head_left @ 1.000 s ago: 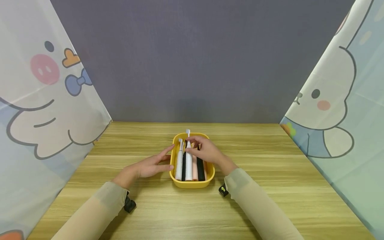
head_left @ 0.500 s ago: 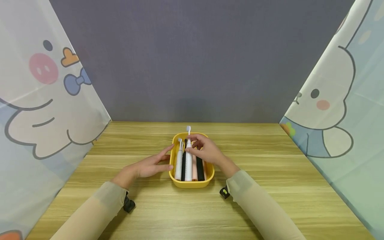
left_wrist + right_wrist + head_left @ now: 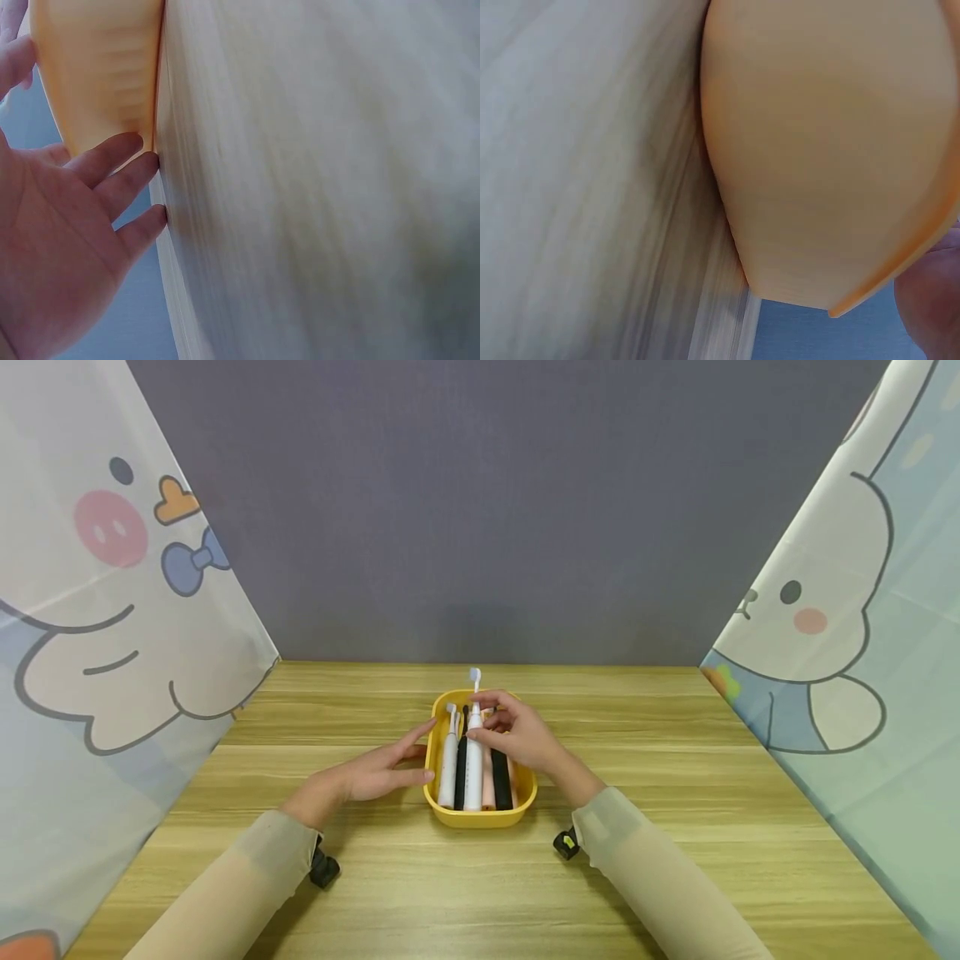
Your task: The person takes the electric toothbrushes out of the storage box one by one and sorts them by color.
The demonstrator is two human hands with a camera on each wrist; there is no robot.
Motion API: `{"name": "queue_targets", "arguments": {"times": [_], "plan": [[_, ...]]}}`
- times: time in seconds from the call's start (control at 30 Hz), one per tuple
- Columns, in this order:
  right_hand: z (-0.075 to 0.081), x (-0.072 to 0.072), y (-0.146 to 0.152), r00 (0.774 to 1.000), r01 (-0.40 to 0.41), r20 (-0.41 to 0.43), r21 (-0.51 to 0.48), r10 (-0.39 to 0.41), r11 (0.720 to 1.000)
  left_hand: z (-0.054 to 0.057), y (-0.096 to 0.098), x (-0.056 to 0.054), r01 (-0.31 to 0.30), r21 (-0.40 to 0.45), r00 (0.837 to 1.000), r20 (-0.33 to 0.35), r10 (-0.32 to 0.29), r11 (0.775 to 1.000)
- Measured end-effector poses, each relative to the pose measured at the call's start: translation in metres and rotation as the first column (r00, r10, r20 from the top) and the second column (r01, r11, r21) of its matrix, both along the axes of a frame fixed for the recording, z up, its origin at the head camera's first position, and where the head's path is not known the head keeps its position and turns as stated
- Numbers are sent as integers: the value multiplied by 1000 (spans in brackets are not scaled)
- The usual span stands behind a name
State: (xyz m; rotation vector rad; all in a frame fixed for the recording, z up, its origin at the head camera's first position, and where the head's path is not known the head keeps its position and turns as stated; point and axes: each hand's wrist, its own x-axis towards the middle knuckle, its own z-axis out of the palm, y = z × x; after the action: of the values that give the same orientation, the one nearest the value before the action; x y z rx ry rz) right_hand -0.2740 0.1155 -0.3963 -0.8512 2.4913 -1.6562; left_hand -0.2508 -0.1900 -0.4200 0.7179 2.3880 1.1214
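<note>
In the head view, my right hand (image 3: 521,737) pinches a white electric toothbrush (image 3: 473,777) between thumb and fingers. Its brush head rises past the far rim of a yellow plastic basket (image 3: 480,820). My left hand (image 3: 372,774) lies against the basket's left side, fingers and thumb extended. The left wrist view has those fingers (image 3: 129,180) spread at the basket wall (image 3: 105,67), low near the tabletop. Left of the held brush lie another white electric toothbrush (image 3: 447,777) and a black one (image 3: 461,777). In the right wrist view, the basket (image 3: 825,150) hides most of my right hand.
Pink (image 3: 488,789) and black (image 3: 502,785) handles lie in the basket's right part, partly under my right hand. The basket stands on a wood-grain table (image 3: 637,727). A dark grey panel (image 3: 480,527) stands behind, with cartoon-printed curtains (image 3: 135,635) at both sides.
The held white toothbrush has slid a little away from me, its brush head now farther beyond the rim. My right hand has shifted slightly with it; my left hand stays put.
</note>
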Motion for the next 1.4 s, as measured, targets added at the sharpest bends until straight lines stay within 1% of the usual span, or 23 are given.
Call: {"name": "queue_targets", "arguments": {"times": [0.2, 0.27, 0.53, 0.73, 0.83, 1.03, 1.1, 1.27, 1.4], "plan": [[0, 2, 3, 1000, 4, 6, -52, -4, 999, 1, 0, 0, 18, -2, 1000, -22, -18, 1000], [0, 3, 4, 1000, 1, 3, -71, -1, 997, 1, 0, -1, 15, -7, 1000, -24, -16, 1000], [5, 7, 1, 1000, -31, -11, -147, 29, 989, 2, 0, -1, 14, -7, 1000, -11, -14, 1000], [7, 9, 1, 999, -46, -3, -190, 46, 981, 0, 0, -3, 20, -2, 1000, -12, -20, 1000], [9, 11, 1, 999, -48, -7, -181, 47, 982, 0, 0, -4, 17, -4, 1000, -11, -17, 1000], [12, 14, 3, 999, -32, -8, -96, 31, 995, 0, -1, -3, -2, -8, 1000, 5, 2, 1000], [12, 15, 3, 999, -36, -9, -83, 36, 996, 0, -1, -3, -3, -9, 1000, 4, 3, 1000], [12, 16, 5, 997, -71, -2, -57, 71, 996, -1, -1, -3, -2, -17, 1000, -4, 2, 1000], [11, 15, 6, 992, -119, 33, -51, 121, 992, -1, -2, -3, -6, -17, 1000, -5, 6, 1000]]}}
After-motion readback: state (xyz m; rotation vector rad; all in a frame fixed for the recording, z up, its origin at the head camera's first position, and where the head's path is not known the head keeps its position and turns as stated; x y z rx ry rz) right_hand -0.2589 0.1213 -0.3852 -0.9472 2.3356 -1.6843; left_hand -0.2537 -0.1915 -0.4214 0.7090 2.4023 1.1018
